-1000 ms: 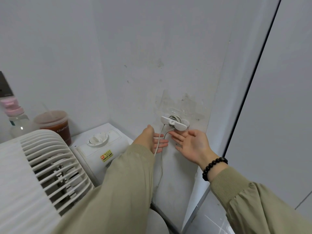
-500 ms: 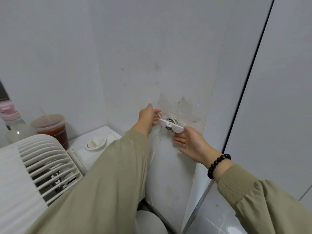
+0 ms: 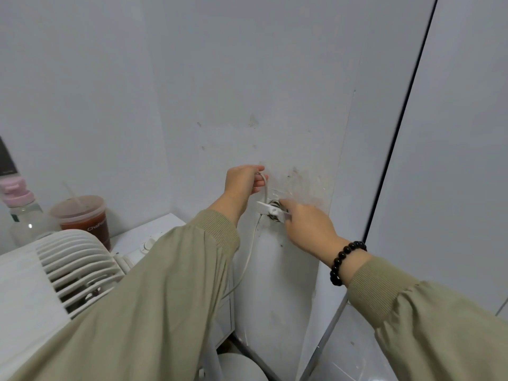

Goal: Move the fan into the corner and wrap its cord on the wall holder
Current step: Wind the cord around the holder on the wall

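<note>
Fan (image 3: pixel 68 259) sits low left by the corner; left hand (image 3: pixel 243 181) fingers pinch cord (image 3: pixel 248 259) just above wall holder (image 3: pixel 270 209), right hand (image 3: pixel 308 226) on it, grip unclear. Risk: a slack turn slips off, or a hard pull peels the holder loose.

only one bit of lettering can be read: white print on the side of the brown drink cup (image 3: pixel 82 215) behind the fan (image 3: pixel 74 259), beginning "chapa"; the letters after that are unclear.
</note>
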The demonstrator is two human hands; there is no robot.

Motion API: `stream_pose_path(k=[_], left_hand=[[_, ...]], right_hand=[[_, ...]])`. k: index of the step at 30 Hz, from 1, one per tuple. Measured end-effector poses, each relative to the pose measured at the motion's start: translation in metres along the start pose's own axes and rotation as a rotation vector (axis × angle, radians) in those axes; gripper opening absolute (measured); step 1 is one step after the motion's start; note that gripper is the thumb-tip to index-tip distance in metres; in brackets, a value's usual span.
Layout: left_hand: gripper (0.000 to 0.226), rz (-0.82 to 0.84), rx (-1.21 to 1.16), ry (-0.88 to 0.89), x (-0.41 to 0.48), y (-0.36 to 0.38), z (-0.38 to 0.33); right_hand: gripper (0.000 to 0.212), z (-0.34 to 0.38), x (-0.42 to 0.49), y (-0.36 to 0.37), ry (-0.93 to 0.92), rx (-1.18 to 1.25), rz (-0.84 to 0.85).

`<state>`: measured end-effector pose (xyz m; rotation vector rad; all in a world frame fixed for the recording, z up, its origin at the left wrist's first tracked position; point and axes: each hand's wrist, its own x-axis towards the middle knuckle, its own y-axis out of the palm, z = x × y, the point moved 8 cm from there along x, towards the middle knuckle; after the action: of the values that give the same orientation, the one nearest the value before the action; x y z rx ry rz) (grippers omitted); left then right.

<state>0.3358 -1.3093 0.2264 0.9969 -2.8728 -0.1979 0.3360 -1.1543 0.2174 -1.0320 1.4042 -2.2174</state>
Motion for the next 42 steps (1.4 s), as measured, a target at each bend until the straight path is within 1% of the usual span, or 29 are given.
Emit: stream_pose_path(k=[2,5,10,13,15,17,19,22,24,25,27,28,29,32,35,37,39,40,41,42], left_hand=[[0.023,-0.003,-0.085,-0.009,-0.003,0.0,-0.002],[0.027,-0.031,-0.148,0.008,-0.004,-0.003,-0.011],[0.033,-0.044,-0.088,0.1,-0.006,-0.009,-0.051],[0.033,-0.016,-0.081,0.141,-0.01,-0.006,-0.071],[0.033,0.012,-0.081,0.155,-0.014,-0.003,-0.078],[0.031,0.045,-0.089,0.16,-0.019,0.002,-0.081],[0.027,0.083,-0.097,0.147,-0.024,0.006,-0.082],[0.023,0.114,-0.127,0.115,-0.03,0.01,-0.077],[0.023,0.119,-0.14,0.1,-0.032,0.011,-0.074],[0.022,0.113,-0.136,0.092,-0.032,0.01,-0.073],[0.018,0.079,-0.047,0.083,-0.032,0.005,-0.074],[0.018,0.058,0.056,0.091,-0.031,0.001,-0.076],[0.019,0.048,0.184,0.115,-0.03,-0.003,-0.079],[0.026,0.075,0.502,0.226,-0.033,-0.01,-0.086],[0.028,0.096,0.673,0.295,-0.037,-0.012,-0.085],[0.028,0.114,0.731,0.275,-0.036,-0.011,-0.077],[0.026,0.172,0.813,0.225,-0.035,-0.007,-0.064],[0.024,0.221,0.863,0.194,-0.035,-0.003,-0.057],[0.022,0.284,0.908,0.158,-0.037,0.002,-0.048],[0.022,0.356,0.95,0.123,-0.04,0.008,-0.039]], right_hand=[[0.035,-0.001,0.0,0.003,-0.019,-0.024,0.024],[0.039,-0.003,-0.003,0.004,-0.028,-0.024,0.036],[0.048,-0.009,-0.001,0.008,0.016,0.103,0.103],[0.047,-0.013,0.0,0.006,0.09,0.261,0.117],[0.045,-0.018,0.005,0.002,0.16,0.393,0.085],[0.051,-0.021,0.013,0.0,0.24,0.53,0.067],[0.059,-0.017,0.019,0.003,0.317,0.714,0.107],[0.069,-0.002,0.026,0.011,0.363,0.956,0.217],[0.062,0.007,0.029,0.015,0.378,1.03,0.277],[0.054,0.009,0.031,0.016,0.396,1.075,0.293],[0.03,0.009,0.031,0.013,0.461,1.182,0.287],[0.02,0.006,0.031,0.012,0.497,1.225,0.281],[0.018,0.003,0.032,0.011,0.526,1.254,0.275],[0.027,-0.007,0.032,0.013,0.553,1.223,0.264],[0.019,-0.008,0.032,0.013,0.525,1.111,0.259],[0.013,-0.008,0.033,0.009,0.514,1.146,0.228],[0.015,-0.009,0.032,0.003,0.514,1.16,0.206],[0.018,-0.01,0.033,0.0,0.5,1.105,0.206],[0.02,-0.011,0.033,-0.003,0.47,0.994,0.203],[0.022,-0.012,0.035,-0.008,0.421,0.816,0.19]])
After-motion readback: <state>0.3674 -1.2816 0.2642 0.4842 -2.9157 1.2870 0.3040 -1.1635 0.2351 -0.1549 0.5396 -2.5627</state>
